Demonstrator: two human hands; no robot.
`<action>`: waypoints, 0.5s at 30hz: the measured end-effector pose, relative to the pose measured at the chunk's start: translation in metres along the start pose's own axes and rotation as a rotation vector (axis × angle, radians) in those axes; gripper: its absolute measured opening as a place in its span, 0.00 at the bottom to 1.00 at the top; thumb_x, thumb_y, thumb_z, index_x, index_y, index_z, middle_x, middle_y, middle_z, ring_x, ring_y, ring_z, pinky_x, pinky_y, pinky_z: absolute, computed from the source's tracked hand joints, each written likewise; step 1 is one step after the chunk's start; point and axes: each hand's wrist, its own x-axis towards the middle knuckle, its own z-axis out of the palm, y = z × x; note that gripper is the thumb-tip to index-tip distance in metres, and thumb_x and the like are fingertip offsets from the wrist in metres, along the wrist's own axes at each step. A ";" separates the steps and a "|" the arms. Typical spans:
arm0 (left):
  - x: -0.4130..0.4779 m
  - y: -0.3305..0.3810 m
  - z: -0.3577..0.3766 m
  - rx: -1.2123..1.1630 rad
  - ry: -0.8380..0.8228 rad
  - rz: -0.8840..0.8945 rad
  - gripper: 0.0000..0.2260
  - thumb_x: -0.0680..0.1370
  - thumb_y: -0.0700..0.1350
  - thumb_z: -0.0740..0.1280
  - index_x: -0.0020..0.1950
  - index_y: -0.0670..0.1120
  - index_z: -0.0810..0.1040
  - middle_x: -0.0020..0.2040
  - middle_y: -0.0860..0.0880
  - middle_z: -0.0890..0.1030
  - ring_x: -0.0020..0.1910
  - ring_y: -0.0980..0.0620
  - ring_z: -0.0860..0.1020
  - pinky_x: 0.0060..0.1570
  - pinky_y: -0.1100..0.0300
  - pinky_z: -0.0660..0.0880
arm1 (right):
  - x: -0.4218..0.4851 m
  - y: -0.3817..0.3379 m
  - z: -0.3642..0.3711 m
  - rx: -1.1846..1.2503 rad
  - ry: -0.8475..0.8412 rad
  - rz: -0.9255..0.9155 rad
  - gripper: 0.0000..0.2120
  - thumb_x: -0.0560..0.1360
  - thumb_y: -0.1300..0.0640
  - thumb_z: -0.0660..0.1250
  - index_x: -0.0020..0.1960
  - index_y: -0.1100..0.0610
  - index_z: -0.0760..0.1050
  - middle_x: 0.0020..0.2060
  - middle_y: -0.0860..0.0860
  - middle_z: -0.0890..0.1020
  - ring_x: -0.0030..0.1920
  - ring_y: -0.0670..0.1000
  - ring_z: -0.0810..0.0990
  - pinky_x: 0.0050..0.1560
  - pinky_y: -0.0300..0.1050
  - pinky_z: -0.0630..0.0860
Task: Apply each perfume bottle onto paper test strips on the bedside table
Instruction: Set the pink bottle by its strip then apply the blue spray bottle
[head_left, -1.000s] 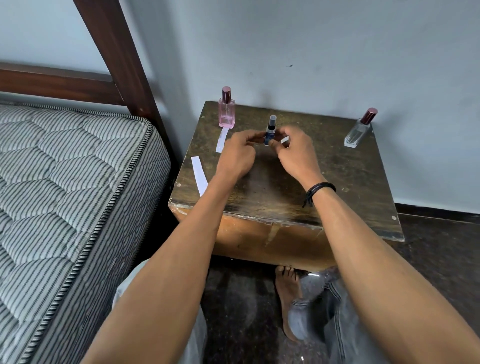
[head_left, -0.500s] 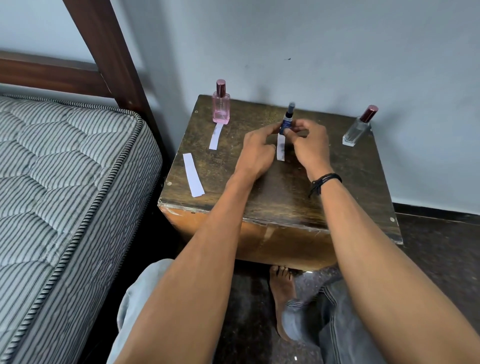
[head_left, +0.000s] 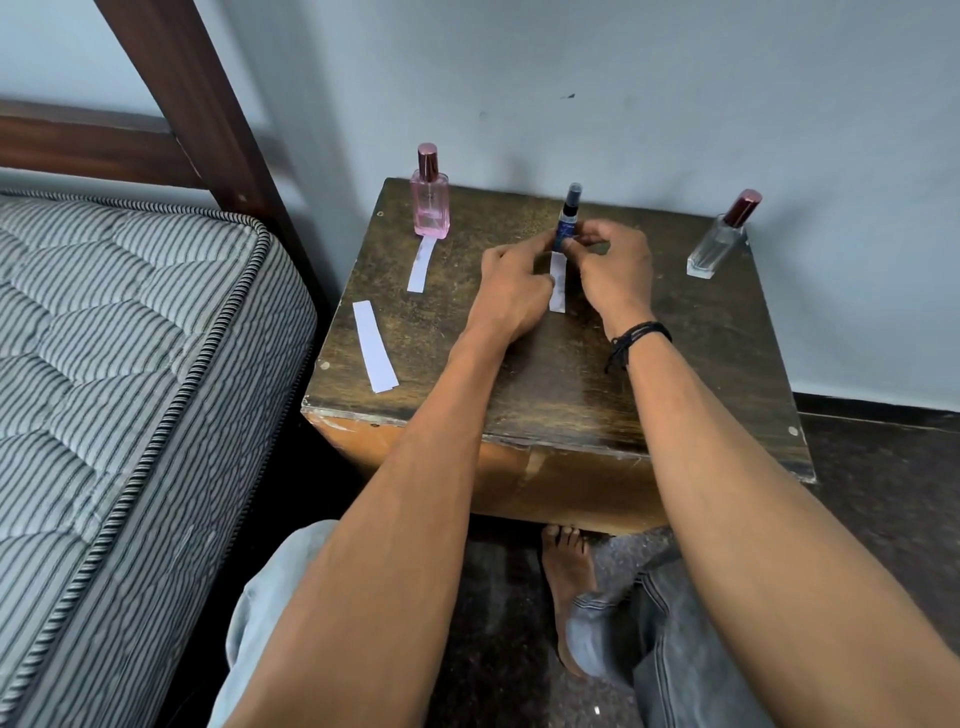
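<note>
1. Blue perfume bottle (head_left: 568, 221) stands upright at the far end of a paper strip (head_left: 557, 288), pinched by the right hand (head_left: 615, 275). The left hand (head_left: 511, 296) touches it with a fingertip; whether it grips is unclear.
2. Both sit mid-back on the dark wooden bedside table (head_left: 675, 374), against a pale wall (head_left: 675, 104).
3. Pink bottle (head_left: 430, 205) and second strip (head_left: 421, 265) stand back-left, loose strip (head_left: 375, 347) nearer, clear bottle (head_left: 719, 244) back-right, and striped mattress (head_left: 130, 338) beside.
</note>
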 end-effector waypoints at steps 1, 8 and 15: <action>0.000 0.001 -0.001 0.011 -0.009 0.000 0.32 0.72 0.37 0.60 0.74 0.58 0.71 0.70 0.45 0.74 0.76 0.49 0.61 0.74 0.53 0.63 | 0.000 0.001 0.001 -0.008 0.004 0.001 0.08 0.77 0.55 0.73 0.56 0.50 0.84 0.47 0.44 0.84 0.49 0.45 0.81 0.53 0.44 0.78; 0.000 0.000 -0.001 0.044 -0.022 0.001 0.32 0.73 0.40 0.63 0.76 0.56 0.68 0.71 0.45 0.72 0.76 0.49 0.59 0.75 0.54 0.62 | 0.001 0.001 0.003 -0.067 0.011 0.007 0.07 0.78 0.53 0.72 0.55 0.46 0.84 0.48 0.43 0.83 0.49 0.45 0.81 0.52 0.46 0.78; -0.002 0.002 -0.001 0.019 -0.004 0.021 0.32 0.70 0.42 0.64 0.76 0.53 0.70 0.71 0.45 0.75 0.76 0.48 0.63 0.75 0.58 0.61 | 0.001 0.001 0.004 -0.122 0.005 -0.003 0.08 0.79 0.52 0.70 0.57 0.46 0.83 0.46 0.41 0.81 0.48 0.44 0.79 0.49 0.42 0.73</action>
